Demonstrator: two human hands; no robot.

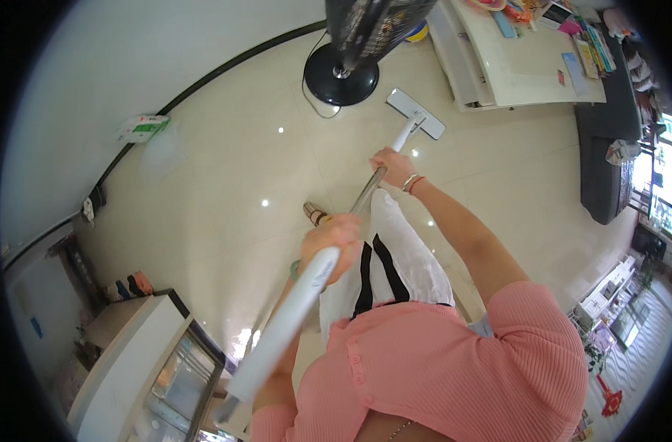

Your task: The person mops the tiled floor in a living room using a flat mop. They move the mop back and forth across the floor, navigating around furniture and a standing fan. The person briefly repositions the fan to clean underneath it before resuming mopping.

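I hold a long flat mop with both hands. My left hand (pixel 334 237) grips the white upper part of the mop handle (pixel 291 317). Farther down the shaft, my right hand (pixel 393 163) clasps the metal section, with bracelets on that wrist. The flat grey mop head (pixel 415 112) rests on the glossy cream tiled floor (pixel 225 191), just right of a black fan base (pixel 340 74).
A standing fan rises from the base at the top. A white low table (pixel 512 70) with books and clutter stands at top right, beside a dark sofa (pixel 604 155). A white cabinet (pixel 141 361) sits at lower left. A small packet (pixel 143 128) lies by the wall.
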